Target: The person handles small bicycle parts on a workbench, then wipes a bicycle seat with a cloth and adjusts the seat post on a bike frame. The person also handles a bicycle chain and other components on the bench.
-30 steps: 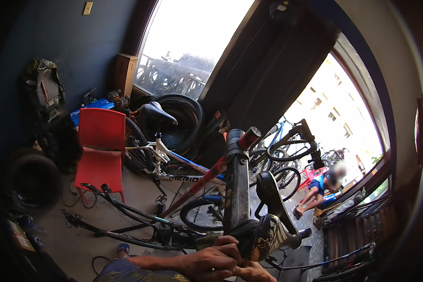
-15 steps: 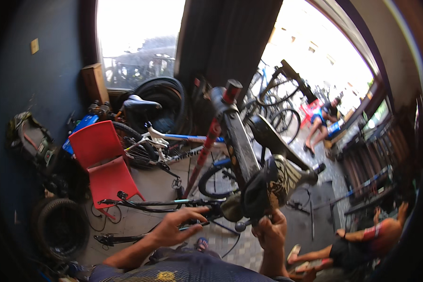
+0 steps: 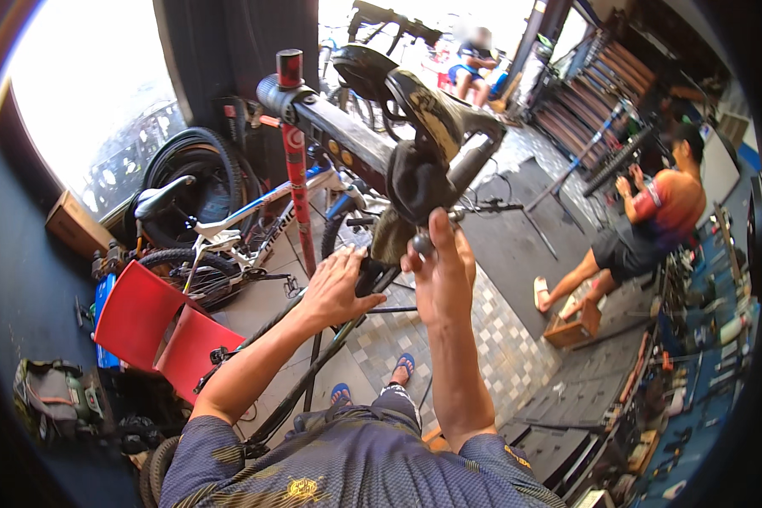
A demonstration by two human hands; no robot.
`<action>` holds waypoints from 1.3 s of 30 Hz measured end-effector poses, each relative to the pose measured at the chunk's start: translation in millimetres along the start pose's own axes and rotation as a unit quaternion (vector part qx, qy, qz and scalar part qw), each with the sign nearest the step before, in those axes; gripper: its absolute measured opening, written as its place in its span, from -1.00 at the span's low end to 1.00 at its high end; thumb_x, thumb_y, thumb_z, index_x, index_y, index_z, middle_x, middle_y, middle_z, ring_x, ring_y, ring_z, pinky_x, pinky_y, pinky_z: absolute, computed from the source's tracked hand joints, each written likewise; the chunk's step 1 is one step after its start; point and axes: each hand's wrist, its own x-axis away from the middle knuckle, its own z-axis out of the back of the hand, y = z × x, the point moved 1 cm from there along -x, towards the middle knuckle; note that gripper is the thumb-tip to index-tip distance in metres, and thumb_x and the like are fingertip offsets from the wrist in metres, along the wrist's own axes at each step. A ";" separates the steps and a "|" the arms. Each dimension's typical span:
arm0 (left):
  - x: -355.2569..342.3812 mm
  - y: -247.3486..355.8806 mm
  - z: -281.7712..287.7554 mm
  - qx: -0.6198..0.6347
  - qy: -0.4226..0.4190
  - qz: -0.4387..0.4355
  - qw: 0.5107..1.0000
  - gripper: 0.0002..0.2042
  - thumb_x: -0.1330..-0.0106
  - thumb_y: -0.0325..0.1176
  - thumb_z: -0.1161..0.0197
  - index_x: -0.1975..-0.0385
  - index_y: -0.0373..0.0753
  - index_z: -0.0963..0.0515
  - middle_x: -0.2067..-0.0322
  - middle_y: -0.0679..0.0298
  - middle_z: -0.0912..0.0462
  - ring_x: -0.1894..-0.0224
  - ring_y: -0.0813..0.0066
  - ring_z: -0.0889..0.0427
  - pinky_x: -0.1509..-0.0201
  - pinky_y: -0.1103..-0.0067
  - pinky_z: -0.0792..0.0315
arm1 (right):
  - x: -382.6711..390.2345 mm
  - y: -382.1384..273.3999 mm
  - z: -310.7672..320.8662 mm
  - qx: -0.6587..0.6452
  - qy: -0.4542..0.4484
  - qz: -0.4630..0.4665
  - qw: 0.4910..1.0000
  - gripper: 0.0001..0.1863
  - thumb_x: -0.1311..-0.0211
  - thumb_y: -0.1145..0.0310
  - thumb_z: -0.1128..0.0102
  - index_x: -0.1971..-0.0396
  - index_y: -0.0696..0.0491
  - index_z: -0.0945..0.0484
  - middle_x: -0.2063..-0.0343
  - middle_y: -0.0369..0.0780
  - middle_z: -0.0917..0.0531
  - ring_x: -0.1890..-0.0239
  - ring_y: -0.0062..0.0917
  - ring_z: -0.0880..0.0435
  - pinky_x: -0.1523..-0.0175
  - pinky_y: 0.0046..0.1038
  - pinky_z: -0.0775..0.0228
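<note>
A: Our right hand (image 3: 443, 271) has its fingers curled round a small dark knob (image 3: 421, 245) under the rag-wrapped clamp (image 3: 415, 182); the thumb stands up at twelve o'clock, touching the rag.

B: And our left hand (image 3: 337, 286)? We see its fingers spread and slightly bent, fingertips pressed on the black bike part (image 3: 372, 273) at three o'clock of the palm, just beside the right hand.

A: Above both hands, at twelve o'clock, the clamp grips a black bicycle frame (image 3: 339, 131). The red repair stand post (image 3: 295, 161) rises at eleven o'clock.

B: Farther out, a red chair (image 3: 157, 330) lies at nine o'clock, near a white bicycle (image 3: 229, 229). At two o'clock a seated person (image 3: 652, 220) is well apart from us.
</note>
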 end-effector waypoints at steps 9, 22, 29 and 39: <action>-37.4 5.2 -5.9 0.081 0.038 -0.013 0.996 -0.06 -0.01 0.11 -0.60 -0.35 -0.30 -0.38 -0.27 -0.06 -0.52 -0.35 0.02 -0.47 -0.37 0.19 -0.37 | -5.0 1.4 -14.5 -0.065 0.032 -0.023 0.997 -0.73 -0.20 0.47 -0.46 0.20 0.03 -0.52 0.43 -0.40 -0.55 0.45 -0.70 -0.51 0.37 -0.51 -0.39; -107.1 0.8 -29.2 0.400 0.089 -0.115 0.905 -0.70 -0.21 -0.39 -0.42 0.05 -0.28 -0.66 0.21 0.26 -0.78 0.16 0.54 -0.67 0.01 0.43 -0.56 | -15.3 21.3 -0.2 0.016 0.002 0.057 0.998 -0.55 -0.26 0.54 -0.25 -0.10 0.23 -0.32 0.22 -0.27 -0.63 0.30 -0.68 -0.61 0.14 -0.56 -0.49; -115.1 0.9 -37.8 0.409 0.130 -0.150 0.891 -0.58 -0.27 -0.42 -0.38 -0.14 -0.29 -0.61 0.03 0.18 -0.77 0.04 0.44 -0.69 -0.17 0.43 -0.53 | -42.1 19.3 44.4 0.336 -0.133 0.246 0.899 -0.33 -0.17 0.41 -0.34 -0.22 0.21 -0.22 -0.06 0.11 -0.47 -0.06 -0.10 -0.57 -0.18 -0.16 -0.42; -114.9 -14.8 -52.8 0.432 0.097 -0.085 0.892 -0.77 -0.22 -0.42 -0.35 0.13 -0.29 -0.67 0.29 0.18 -0.77 0.24 0.46 -0.69 0.08 0.43 -0.56 | -88.6 -100.6 24.6 0.607 -0.418 0.652 0.178 -0.56 -0.27 0.29 -0.22 -0.18 -0.21 -0.55 0.02 -0.37 -0.52 -0.04 -0.52 -0.53 -0.19 -0.37 -0.40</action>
